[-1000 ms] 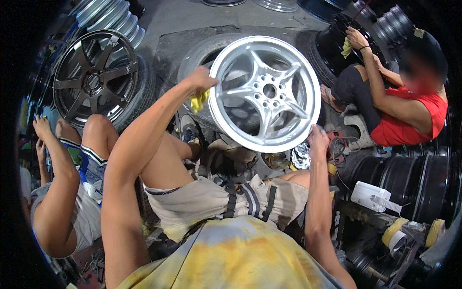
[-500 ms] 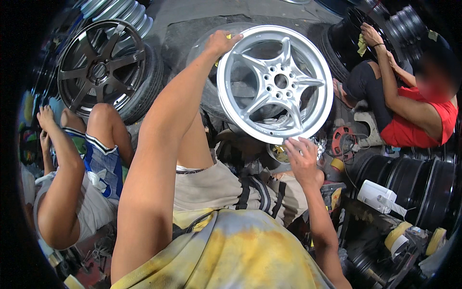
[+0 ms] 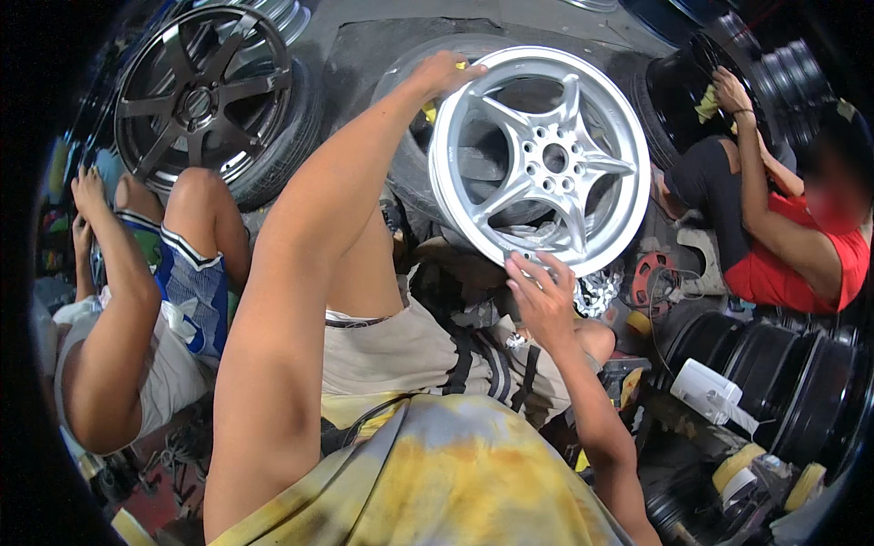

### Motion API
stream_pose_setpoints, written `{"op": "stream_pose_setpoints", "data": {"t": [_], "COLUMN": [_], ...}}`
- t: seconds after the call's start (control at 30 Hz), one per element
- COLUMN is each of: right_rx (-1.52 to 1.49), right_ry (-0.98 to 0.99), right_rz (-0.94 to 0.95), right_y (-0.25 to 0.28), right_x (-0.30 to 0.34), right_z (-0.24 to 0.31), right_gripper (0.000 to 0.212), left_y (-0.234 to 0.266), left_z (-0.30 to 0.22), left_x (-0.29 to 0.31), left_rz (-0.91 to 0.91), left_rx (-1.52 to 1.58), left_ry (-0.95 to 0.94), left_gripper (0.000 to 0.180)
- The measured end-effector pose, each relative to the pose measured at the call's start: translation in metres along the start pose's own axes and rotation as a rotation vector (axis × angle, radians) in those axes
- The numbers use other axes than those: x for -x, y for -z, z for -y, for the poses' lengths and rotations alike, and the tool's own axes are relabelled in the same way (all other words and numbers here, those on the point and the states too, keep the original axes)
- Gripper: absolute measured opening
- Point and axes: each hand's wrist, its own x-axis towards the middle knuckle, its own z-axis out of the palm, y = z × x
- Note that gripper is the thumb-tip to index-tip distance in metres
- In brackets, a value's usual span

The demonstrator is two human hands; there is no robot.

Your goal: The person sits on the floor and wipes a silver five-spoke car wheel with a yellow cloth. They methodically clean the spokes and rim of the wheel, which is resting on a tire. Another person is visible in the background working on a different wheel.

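The round silver wheel (image 3: pixel 557 176), with no long axis, lies between the left hand (image 3: pixel 443 73), closed on a yellow cloth (image 3: pixel 430 112) at its far-left edge, and the right hand (image 3: pixel 544 298), fingers loosely spread at its near edge.

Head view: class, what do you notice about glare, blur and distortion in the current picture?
In the head view, the silver wheel gleams along its rim and the dark wheel carries glints; also in the head view, the person in red is blurred about the head, and the fisheye leaves a curved black border.
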Motion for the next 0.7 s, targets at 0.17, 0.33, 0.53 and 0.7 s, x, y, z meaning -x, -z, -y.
{"op": "stream_pose_setpoints", "data": {"t": [0.17, 0.33, 0.53, 0.7], "right_rx": [-0.05, -0.024, -0.056, -0.205], "right_ry": [0.096, 0.009, 0.078, -0.084], "right_rz": [-0.093, -0.094, -0.025, -0.15], "right_y": [-0.037, -0.055, -0.011, -0.039], "right_x": [-0.068, -0.137, -0.022, -0.07], "right_z": [0.023, 0.038, -0.003, 0.037], "right_gripper": [0.032, 0.024, 0.032, 0.024], "left_y": [0.011, 0.02, 0.022, 0.021], "left_z": [-0.004, -0.006, -0.001, -0.014], "left_x": [0.003, 0.009, 0.015, 0.015], "left_rz": [0.125, 0.223, 0.239, 0.222], "left_rx": [0.012, -0.056, 0.039, -0.036], "left_ry": [-0.029, -0.056, -0.04, -0.064], "left_gripper": [0.07, 0.072, 0.069, 0.065]}}
